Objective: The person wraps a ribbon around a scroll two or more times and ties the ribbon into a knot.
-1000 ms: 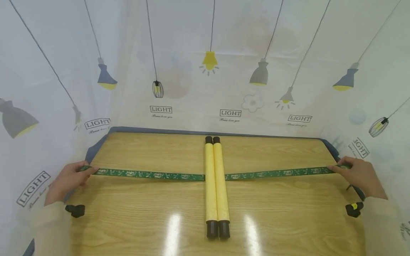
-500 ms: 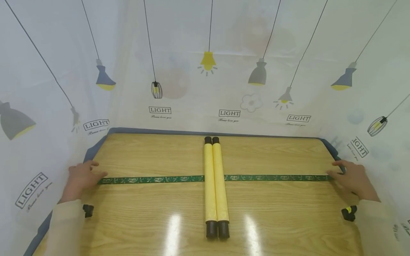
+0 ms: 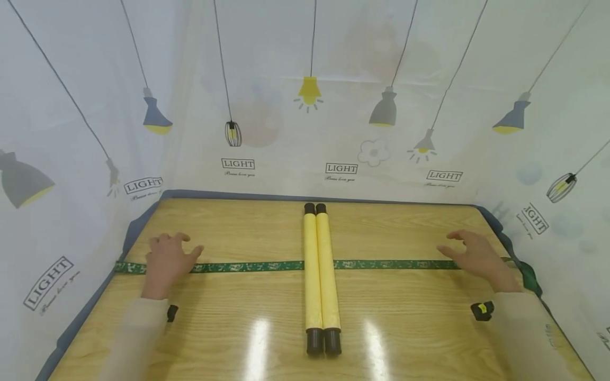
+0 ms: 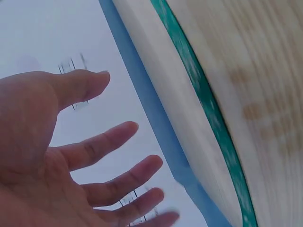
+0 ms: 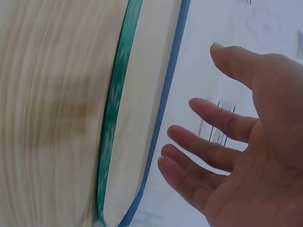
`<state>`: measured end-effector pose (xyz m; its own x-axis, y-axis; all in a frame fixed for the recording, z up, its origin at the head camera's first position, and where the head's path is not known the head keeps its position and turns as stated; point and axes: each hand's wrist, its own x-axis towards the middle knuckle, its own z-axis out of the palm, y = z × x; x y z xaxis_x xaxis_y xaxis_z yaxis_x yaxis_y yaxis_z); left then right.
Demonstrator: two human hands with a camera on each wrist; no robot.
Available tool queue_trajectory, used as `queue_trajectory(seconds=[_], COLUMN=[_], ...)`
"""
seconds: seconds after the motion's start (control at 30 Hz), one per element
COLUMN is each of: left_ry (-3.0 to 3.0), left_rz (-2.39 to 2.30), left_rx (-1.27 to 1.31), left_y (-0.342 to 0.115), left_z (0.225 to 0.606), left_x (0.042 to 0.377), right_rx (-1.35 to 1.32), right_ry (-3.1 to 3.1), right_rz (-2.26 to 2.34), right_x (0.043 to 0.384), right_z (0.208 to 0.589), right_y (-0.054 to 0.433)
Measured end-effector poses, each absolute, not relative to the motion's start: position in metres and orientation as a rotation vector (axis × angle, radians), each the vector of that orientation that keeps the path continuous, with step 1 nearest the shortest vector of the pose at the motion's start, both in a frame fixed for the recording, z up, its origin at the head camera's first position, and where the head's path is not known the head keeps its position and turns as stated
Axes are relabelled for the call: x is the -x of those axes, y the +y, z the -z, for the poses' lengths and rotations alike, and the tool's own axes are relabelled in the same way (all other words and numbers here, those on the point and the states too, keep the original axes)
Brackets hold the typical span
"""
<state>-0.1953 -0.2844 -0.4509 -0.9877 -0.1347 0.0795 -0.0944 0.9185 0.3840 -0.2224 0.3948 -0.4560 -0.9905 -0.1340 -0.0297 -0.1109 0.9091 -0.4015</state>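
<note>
A green patterned ribbon (image 3: 257, 267) stretches straight across the wooden table from left to right, and its right end hangs in a loop over the edge. Two yellow rods with black end caps, the left rod (image 3: 312, 270) and the right rod (image 3: 329, 270), lie side by side across the ribbon's middle. My left hand (image 3: 167, 262) hovers over the ribbon's left part, fingers spread and holding nothing. Over its right part is my right hand (image 3: 483, 259), fingers loosely bent and apart. Both palms show bare in the wrist views, the left hand (image 4: 90, 156) and the right hand (image 5: 227, 142).
The wooden table (image 3: 229, 227) has a blue border (image 3: 267, 197) along its edges. White walls (image 3: 276, 53) printed with hanging lamps enclose its back and sides. Black devices, one by the right wrist (image 3: 482, 311), are worn under the sleeves.
Both hands have let go of the ribbon's ends and moved inward toward the rods. The ribbon has been lowered flat onto the table. The rods stay in place.
</note>
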Motion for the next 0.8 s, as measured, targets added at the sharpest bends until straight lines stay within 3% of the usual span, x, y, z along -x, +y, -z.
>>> queue_trajectory(seconds=[0.43, 0.8], left_ry=[-3.185, -3.340], left_rz=[0.813, 0.784], left_rx=[-0.052, -0.087], left_y=[-0.212, -0.187], left_z=[0.459, 0.462], left_x=[0.197, 0.198], right_rx=[0.109, -0.119], right_ry=[2.865, 2.753], right_rz=[0.644, 0.559], right_x=[0.216, 0.213], right_z=[0.451, 0.461], right_y=[0.312, 0.278])
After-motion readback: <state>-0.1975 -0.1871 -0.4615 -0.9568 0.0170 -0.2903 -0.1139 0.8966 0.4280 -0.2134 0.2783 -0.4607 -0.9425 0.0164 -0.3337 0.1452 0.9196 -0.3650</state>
